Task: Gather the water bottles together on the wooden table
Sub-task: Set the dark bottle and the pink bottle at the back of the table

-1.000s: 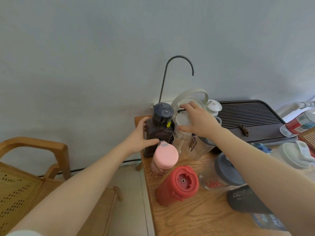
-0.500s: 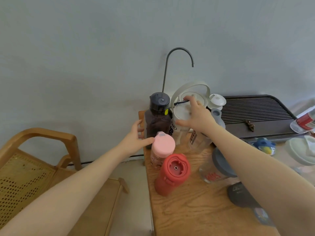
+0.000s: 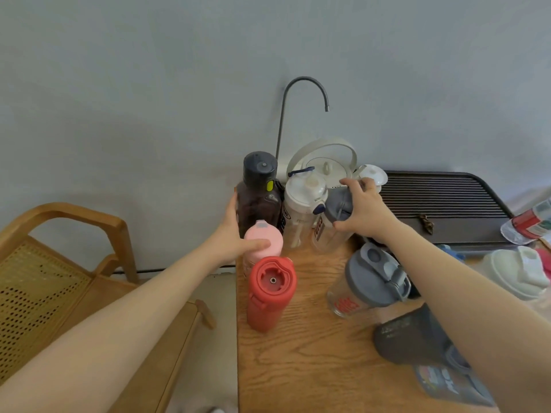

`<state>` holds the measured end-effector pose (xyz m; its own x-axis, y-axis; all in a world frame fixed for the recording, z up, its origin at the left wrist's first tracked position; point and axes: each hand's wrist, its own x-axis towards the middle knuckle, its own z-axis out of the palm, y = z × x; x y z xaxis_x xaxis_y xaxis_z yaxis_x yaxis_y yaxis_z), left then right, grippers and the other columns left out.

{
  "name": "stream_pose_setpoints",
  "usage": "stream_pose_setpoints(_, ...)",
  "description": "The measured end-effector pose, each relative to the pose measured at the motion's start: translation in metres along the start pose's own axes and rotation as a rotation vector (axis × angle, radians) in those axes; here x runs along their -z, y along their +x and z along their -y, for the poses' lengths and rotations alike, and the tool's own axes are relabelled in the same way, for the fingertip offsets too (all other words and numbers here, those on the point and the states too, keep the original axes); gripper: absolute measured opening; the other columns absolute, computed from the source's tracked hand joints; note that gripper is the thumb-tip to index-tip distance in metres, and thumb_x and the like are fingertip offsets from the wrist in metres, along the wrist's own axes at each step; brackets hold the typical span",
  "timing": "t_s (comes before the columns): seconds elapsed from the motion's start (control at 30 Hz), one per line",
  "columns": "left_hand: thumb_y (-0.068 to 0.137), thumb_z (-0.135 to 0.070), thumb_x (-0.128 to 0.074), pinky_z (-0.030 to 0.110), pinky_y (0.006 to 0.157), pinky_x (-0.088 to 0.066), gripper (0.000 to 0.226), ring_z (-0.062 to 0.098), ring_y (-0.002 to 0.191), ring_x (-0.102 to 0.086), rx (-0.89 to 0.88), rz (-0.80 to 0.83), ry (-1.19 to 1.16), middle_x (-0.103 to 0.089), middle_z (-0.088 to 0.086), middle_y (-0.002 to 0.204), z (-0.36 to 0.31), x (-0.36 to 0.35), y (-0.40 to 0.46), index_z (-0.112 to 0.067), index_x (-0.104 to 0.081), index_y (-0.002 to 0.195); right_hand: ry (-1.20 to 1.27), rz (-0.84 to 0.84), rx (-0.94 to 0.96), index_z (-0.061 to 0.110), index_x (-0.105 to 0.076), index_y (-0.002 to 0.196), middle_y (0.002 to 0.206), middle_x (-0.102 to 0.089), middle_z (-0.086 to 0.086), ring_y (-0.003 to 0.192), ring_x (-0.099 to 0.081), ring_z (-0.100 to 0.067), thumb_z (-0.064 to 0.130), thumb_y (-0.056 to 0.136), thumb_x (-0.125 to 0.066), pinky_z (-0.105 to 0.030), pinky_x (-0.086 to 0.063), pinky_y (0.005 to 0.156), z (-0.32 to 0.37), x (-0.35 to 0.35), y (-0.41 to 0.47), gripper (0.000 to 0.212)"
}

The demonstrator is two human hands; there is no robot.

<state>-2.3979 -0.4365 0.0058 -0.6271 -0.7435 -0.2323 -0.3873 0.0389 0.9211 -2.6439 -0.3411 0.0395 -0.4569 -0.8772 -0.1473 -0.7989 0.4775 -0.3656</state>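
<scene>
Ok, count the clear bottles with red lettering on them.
2. One clear bottle stands at the back, its grey lid under the right hand; one grey-lidded shaker stands nearer, beside the right forearm. The arm may hide others.

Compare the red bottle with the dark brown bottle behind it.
The red bottle is opaque, while the dark brown bottle is see-through. The red bottle stands alone near the table's edge, untouched; the dark brown bottle has the left hand against its side. The red bottle's top is red, the dark brown bottle's cap black. Both stand upright.
</scene>
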Motion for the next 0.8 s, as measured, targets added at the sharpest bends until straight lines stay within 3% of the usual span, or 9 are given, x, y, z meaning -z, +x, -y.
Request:
stream_pose_setpoints(0.13,0.073,-0.005,-0.073,0.021,0.092,-0.031,0.108,0.006,0.116,-0.035,0.000,-0.005,-0.036,-0.030,0.005,0.148,-0.005,-0.003,-0.006,-0.022,0.006,0.144,0.026,0.060,0.034,0.023,-0.025,0.142,0.151,-0.007,-0.015,0.136,-0.022,-0.042,0.023,0.067,-0.076,-0.048,-0.033,0.109,-0.004,0.004,0.009,0.091)
stream_pose_setpoints(0.2,0.073,-0.012,-0.076,0.028,0.096,-0.034,0.103,0.016,0.124,-0.040,0.037,-0.064,0.013,-0.033,0.008,0.146,-0.003,-0.004,-0.008,-0.020,-0.003,0.144,0.040,0.112,0.027,0.026,-0.014,0.146,0.155,0.004,-0.016,0.142,-0.011,-0.040,0.027,0.070,-0.077,-0.047,-0.025,0.113,-0.004,0.008,0.008,0.100)
stream_pose_setpoints(0.27,0.071,-0.021,-0.077,0.032,0.091,-0.038,0.090,0.023,0.116,-0.047,0.084,-0.165,0.095,-0.041,0.012,0.137,0.001,-0.006,-0.011,-0.012,-0.019,0.140,0.028,0.046,0.023,0.024,-0.008,0.148,0.157,0.008,-0.017,0.143,-0.007,-0.040,0.033,0.075,-0.074,-0.050,-0.022,0.114,-0.003,0.015,0.000,0.099)
stream_pose_setpoints(0.37,0.070,-0.026,-0.077,0.030,0.078,-0.040,0.070,0.019,0.096,-0.049,0.056,-0.194,0.175,-0.047,0.007,0.116,0.009,-0.009,-0.018,-0.007,-0.036,0.124,0.139,-0.172,0.114,0.015,-0.032,0.141,0.150,-0.028,-0.014,0.137,-0.031,-0.032,0.011,0.089,-0.052,-0.038,-0.034,0.107,-0.005,0.029,-0.034,0.056)
stream_pose_setpoints(0.47,0.071,-0.019,-0.076,0.031,0.082,-0.042,0.068,0.019,0.099,-0.049,0.012,-0.055,0.174,-0.048,0.008,0.122,0.013,-0.013,-0.021,-0.012,-0.037,0.126,0.216,0.018,0.130,0.017,-0.049,0.128,0.127,-0.057,-0.004,0.118,-0.052,-0.018,0.012,0.092,-0.048,-0.031,-0.041,0.100,-0.015,0.039,-0.077,0.036)
stream_pose_setpoints(0.5,0.071,-0.019,-0.076,0.030,0.087,-0.040,0.075,0.019,0.105,-0.047,-0.006,-0.008,0.180,-0.045,0.008,0.128,0.013,-0.015,-0.021,-0.014,-0.033,0.132,0.137,0.135,0.123,0.019,-0.046,0.130,0.129,-0.055,-0.002,0.118,-0.052,-0.017,0.022,0.091,-0.053,-0.033,-0.041,0.101,-0.018,0.039,-0.089,0.039)
stream_pose_setpoints(0.6,0.061,-0.035,-0.068,0.026,0.093,-0.032,0.091,0.015,0.111,-0.040,-0.054,0.061,0.188,-0.038,0.001,0.126,0.008,-0.020,-0.021,-0.018,-0.024,0.139,-0.077,0.379,0.063,0.025,-0.019,0.144,0.142,-0.038,-0.001,0.122,-0.046,-0.020,0.044,0.076,-0.070,-0.035,-0.043,0.100,-0.023,0.024,-0.108,0.088)
stream_pose_setpoints(0.67,0.067,-0.033,-0.069,0.025,0.089,-0.031,0.085,0.016,0.107,-0.041,-0.069,0.061,0.193,-0.038,-0.001,0.118,0.006,-0.021,-0.021,-0.017,-0.024,0.138,-0.085,0.343,0.046,0.029,-0.005,0.146,0.145,-0.032,-0.003,0.122,-0.047,-0.025,0.045,0.069,-0.075,-0.037,-0.045,0.098,-0.019,0.014,-0.112,0.106)
stream_pose_setpoints(0.8,0.082,-0.020,-0.065,0.028,0.081,-0.033,0.064,0.019,0.098,-0.043,-0.084,0.058,0.311,-0.050,0.011,0.120,0.007,-0.021,-0.019,-0.014,-0.028,0.134,-0.139,0.238,0.066,0.033,-0.003,0.145,0.139,-0.035,-0.006,0.109,-0.054,-0.028,0.041,0.067,-0.075,-0.040,-0.051,0.087,-0.005,0.003,-0.111,0.106)
